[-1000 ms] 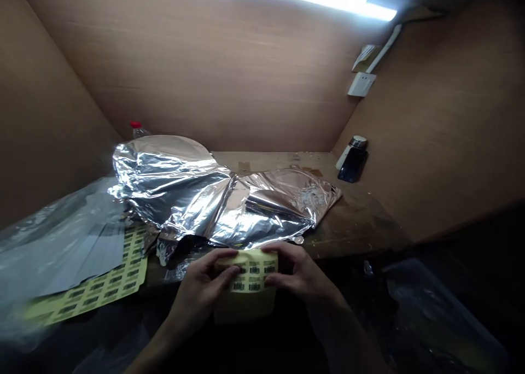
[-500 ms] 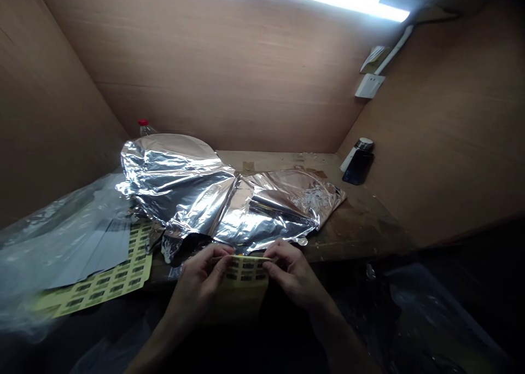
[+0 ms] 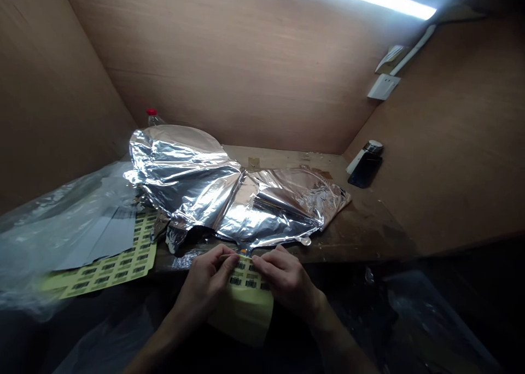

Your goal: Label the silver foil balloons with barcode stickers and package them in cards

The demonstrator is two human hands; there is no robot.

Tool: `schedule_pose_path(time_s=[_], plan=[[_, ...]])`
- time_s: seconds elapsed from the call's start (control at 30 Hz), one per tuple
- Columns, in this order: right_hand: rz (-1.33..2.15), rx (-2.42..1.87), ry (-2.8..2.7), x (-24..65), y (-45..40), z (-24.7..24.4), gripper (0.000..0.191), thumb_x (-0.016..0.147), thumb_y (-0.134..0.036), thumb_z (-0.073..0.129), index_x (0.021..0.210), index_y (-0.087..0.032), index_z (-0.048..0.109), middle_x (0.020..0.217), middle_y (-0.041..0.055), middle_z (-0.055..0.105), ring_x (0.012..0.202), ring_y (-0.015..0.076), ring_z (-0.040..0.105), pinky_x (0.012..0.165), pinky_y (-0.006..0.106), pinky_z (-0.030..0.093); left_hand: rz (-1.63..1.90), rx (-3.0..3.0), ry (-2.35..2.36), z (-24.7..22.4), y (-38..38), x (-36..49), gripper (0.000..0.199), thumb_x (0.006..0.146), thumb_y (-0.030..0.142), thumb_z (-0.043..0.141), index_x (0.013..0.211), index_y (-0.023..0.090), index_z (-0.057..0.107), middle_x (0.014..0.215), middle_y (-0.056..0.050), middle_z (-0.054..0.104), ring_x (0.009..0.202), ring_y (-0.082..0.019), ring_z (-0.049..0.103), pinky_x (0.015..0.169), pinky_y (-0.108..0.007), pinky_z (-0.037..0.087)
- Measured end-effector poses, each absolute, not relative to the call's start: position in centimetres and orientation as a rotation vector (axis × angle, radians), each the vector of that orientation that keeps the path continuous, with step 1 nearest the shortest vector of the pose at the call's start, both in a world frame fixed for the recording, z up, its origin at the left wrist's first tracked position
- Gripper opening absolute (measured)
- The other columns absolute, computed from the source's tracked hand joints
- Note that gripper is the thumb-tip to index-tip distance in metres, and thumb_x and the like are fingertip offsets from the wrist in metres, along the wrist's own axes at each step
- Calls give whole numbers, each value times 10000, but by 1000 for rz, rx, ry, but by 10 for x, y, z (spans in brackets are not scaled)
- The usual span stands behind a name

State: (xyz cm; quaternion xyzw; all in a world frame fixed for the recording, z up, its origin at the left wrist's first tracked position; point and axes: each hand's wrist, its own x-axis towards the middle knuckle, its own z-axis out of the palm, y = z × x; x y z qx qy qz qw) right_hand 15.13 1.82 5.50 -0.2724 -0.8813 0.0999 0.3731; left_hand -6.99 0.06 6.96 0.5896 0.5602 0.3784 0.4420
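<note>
At the table edge (image 3: 328, 252), both hands (image 3: 248, 278) pinched on a yellow label sheet (image 3: 244, 311).

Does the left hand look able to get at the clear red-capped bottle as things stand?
Probably not directly: the left hand grips a yellow barcode label sheet, and shiny silver foil lies in front of the bottle.

Foil (image 3: 192, 182) on table (image 3: 369, 221), R of label sheet (image 3: 118, 267).
</note>
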Motion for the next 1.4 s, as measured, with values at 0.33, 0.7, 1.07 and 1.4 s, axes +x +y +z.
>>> schedule_pose_path(time_s=[0.33,0.7,1.07,1.4], plan=[[512,-752,-2195,140,13,57,163,979,-142,547,1056,-216,670,1048,97,672,939,212,636,807,358,526,935,1488,1380,62,-5,-74,345,981,469,535,814,184,634,723,-10,643,669,-164,580,600,-247,424],[1176,-1060,-1705,151,87,63,248,901,-401,689,862,-158,662,772,15,641,710,152,580,652,266,474,590,2517,1117,17,-11,-71,300,893,14,474,1077,165,657,1563,-120,465,1490,-276,359,1203,-489,325],[756,-1430,-2200,115,106,37,232,843,-376,789,818,-168,689,814,76,719,830,220,652,755,302,440,506,2521,1174,4,-21,-67,303,862,-23,460,1022,153,648,1582,-146,424,1518,-251,303,1227,-499,320],[1242,-1223,-2020,190,-5,44,232,968,-352,614,845,-173,696,751,-10,656,665,133,561,601,229,400,735,1903,1070,47,19,-50,159,989,305,548,1000,222,683,1175,-90,734,1153,-258,670,922,-343,554]])
